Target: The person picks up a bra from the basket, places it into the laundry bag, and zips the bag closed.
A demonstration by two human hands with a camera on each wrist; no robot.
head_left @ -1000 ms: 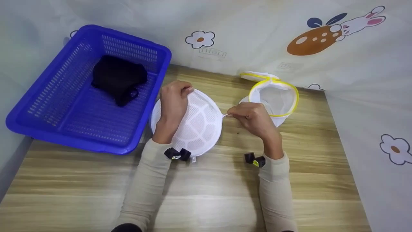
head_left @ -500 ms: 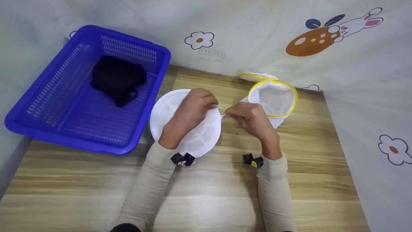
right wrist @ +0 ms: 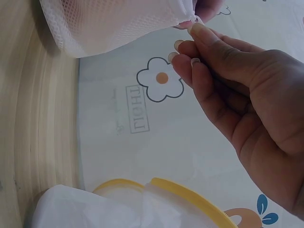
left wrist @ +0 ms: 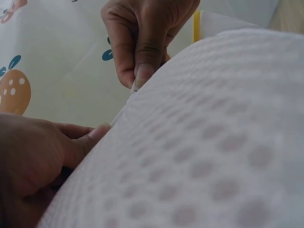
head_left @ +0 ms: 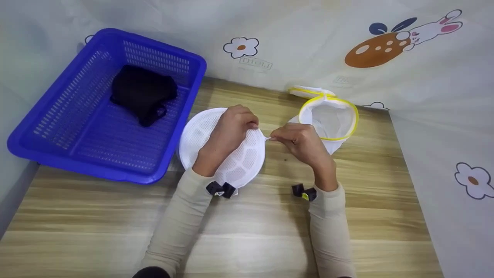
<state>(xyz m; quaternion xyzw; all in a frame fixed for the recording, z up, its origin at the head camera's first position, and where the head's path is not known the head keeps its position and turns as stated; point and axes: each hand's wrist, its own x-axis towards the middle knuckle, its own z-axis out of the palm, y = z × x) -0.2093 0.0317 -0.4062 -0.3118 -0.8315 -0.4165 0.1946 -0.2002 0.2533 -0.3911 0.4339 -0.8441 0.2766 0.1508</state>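
A round white mesh laundry bag (head_left: 245, 158) stands on the wooden table, a pale segmented pattern visible through its mesh top. My left hand (head_left: 231, 131) reaches across the bag and pinches its far right edge between thumb and fingers. Close beside it, my right hand (head_left: 303, 143) pinches a small white tab at the bag's rim, thumb against forefinger. In the left wrist view both the left hand (left wrist: 42, 156) and the right hand (left wrist: 147, 38) meet the bag's seam. The right wrist view shows the right hand (right wrist: 247, 90) with its remaining fingers curled below the thumb.
At the left a blue slotted basket (head_left: 104, 154) contains a black cloth item (head_left: 142, 92) with a small loop. Behind my right hand stands a second white mesh bag with yellow trim (head_left: 356, 119), its lid folded back. A patterned sheet (head_left: 301, 42) hangs behind the table.
My left hand has moved right along the bag's edge, from its upper side to near the tab. My right hand keeps its pinch on the tab, almost unmoved.
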